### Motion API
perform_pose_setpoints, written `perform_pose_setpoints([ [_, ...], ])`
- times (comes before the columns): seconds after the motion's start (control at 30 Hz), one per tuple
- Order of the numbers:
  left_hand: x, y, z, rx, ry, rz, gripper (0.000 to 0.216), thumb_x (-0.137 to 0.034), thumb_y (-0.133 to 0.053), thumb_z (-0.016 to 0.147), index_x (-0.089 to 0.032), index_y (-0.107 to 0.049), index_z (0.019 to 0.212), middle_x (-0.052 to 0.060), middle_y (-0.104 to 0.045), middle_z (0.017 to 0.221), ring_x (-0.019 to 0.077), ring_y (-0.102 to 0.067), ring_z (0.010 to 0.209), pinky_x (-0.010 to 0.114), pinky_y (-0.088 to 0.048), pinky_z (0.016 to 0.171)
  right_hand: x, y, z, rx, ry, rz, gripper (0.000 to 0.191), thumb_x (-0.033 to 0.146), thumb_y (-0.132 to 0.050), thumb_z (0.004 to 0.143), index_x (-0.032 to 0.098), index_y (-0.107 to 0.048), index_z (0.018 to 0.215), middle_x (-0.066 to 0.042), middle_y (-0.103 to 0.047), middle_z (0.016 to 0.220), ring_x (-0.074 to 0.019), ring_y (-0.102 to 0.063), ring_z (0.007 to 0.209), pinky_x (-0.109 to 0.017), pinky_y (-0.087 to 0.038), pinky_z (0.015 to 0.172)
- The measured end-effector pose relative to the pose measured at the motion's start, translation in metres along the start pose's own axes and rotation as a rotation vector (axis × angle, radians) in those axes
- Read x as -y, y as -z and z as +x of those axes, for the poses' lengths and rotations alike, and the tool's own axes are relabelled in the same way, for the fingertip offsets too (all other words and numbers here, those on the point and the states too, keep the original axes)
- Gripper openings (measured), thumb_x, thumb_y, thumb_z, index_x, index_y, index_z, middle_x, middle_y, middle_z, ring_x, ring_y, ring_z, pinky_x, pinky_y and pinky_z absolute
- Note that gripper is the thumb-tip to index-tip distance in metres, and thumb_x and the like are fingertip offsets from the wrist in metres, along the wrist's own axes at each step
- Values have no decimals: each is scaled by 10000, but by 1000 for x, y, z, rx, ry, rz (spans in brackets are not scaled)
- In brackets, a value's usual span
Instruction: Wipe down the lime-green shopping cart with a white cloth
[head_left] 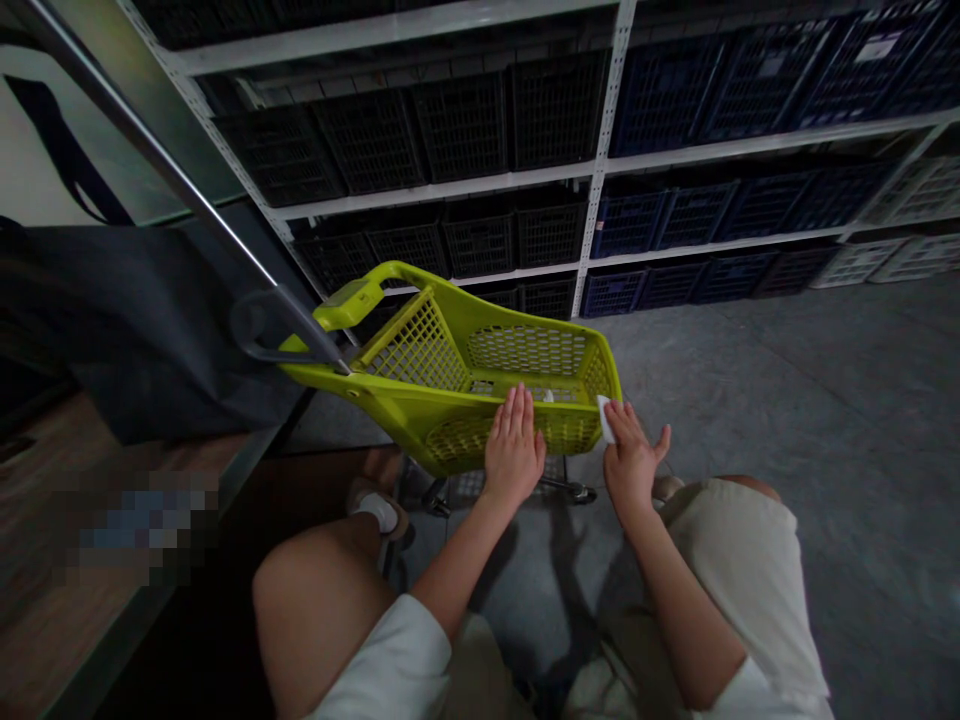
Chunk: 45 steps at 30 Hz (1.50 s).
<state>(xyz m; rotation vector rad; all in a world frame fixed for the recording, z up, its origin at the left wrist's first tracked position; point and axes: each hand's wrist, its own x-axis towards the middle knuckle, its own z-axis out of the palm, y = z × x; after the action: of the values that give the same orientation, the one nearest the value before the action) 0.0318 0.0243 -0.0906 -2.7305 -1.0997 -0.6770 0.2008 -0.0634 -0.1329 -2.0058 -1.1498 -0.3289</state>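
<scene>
A lime-green plastic shopping basket on wheels [450,400] stands on the floor right in front of me. My left hand [514,450] lies flat on its near wall, fingers stretched out together. My right hand [632,458] is at the basket's near right corner, fingers pressing a small white cloth or wipe [604,418] against the rim, thumb spread out. The basket's grey handle [262,320] sticks out to the left. My bare knees show below, as I squat.
White metal shelving [600,180] with rows of black and dark blue crates [465,125] fills the wall behind the basket. A dark cloth-covered mass [142,320] and a wooden surface [45,620] lie to the left. Grey floor [825,400] stretches to the right.
</scene>
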Motion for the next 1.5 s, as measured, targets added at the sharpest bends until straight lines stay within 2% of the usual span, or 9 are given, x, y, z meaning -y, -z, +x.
perform_pose_setpoints([
  [0.27, 3, -11, 1, 21, 31, 51, 630, -194, -405, 961, -40, -248, 1552, 175, -266, 1647, 241, -157, 1551, 426, -289, 1245, 96, -19, 9, 199, 200, 132, 618, 36, -405, 807, 244, -582, 1362, -70, -608, 1427, -215, -487, 1400, -575, -29, 1237],
  [0.47, 6, -2, -1, -17, 12, -18, 662, -184, -377, 971, -66, -148, 1581, 160, -213, 1665, 232, -108, 1558, 441, -274, 1250, 39, 1, 9, 194, 271, 68, 711, 23, -389, 782, 285, -507, 1433, -44, -564, 1476, -202, -467, 1417, -594, -26, 1229],
  [0.6, 5, 1, 0, -2, 10, -28, 703, -187, -388, 965, -77, -91, 1593, 152, -196, 1670, 232, -104, 1559, 447, -263, 1255, -13, 13, 5, 127, 168, 31, 674, 58, -389, 797, 292, -529, 1413, -51, -582, 1458, -218, -494, 1397, -620, -65, 1217],
  [0.7, 3, 0, 0, 5, 6, -20, 696, -187, -385, 962, -64, -107, 1588, 146, -187, 1674, 232, -91, 1560, 439, -253, 1258, -20, 12, 3, 67, 58, 15, 628, 75, -378, 806, 266, -571, 1372, -77, -606, 1429, -240, -510, 1384, -649, -123, 1197],
  [0.83, 2, -4, 0, 2, 19, -21, 683, -155, -391, 936, -41, -164, 1570, 150, -195, 1673, 231, -80, 1561, 432, -248, 1260, 29, -4, 6, 15, -4, 24, 600, 67, -387, 799, 221, -610, 1334, -117, -634, 1387, -253, -535, 1360, -638, -151, 1196],
  [1.03, 5, -9, 0, 20, 29, -11, 653, -184, -399, 947, -33, -213, 1555, 176, -232, 1658, 241, -109, 1558, 448, -263, 1255, 95, -19, 13, 218, 190, 148, 639, 29, -407, 769, 230, -607, 1342, -89, -610, 1420, -216, -504, 1388, -572, -104, 1229],
  [1.23, 6, -1, 0, 9, 38, -7, 683, -140, -398, 924, -36, -184, 1564, 153, -193, 1673, 222, -82, 1562, 408, -241, 1263, 44, -1, 14, 205, 296, 76, 688, 33, -411, 780, 271, -535, 1413, -59, -572, 1466, -214, -486, 1403, -588, -66, 1231],
  [1.4, 4, 2, 0, 13, 28, -47, 735, -164, -427, 914, -61, -134, 1580, 133, -175, 1680, 231, -85, 1562, 430, -236, 1266, -20, 9, 13, 125, 167, 35, 667, 68, -393, 776, 273, -566, 1387, -65, -604, 1433, -233, -523, 1372, -637, -82, 1215],
  [1.5, 2, 1, 1, 9, 22, -51, 738, -163, -424, 912, -56, -129, 1580, 134, -162, 1683, 232, -66, 1563, 433, -237, 1265, -27, 6, 12, 46, 82, 21, 625, 94, -383, 777, 255, -613, 1336, -79, -652, 1371, -256, -535, 1360, -674, -38, 1205],
])
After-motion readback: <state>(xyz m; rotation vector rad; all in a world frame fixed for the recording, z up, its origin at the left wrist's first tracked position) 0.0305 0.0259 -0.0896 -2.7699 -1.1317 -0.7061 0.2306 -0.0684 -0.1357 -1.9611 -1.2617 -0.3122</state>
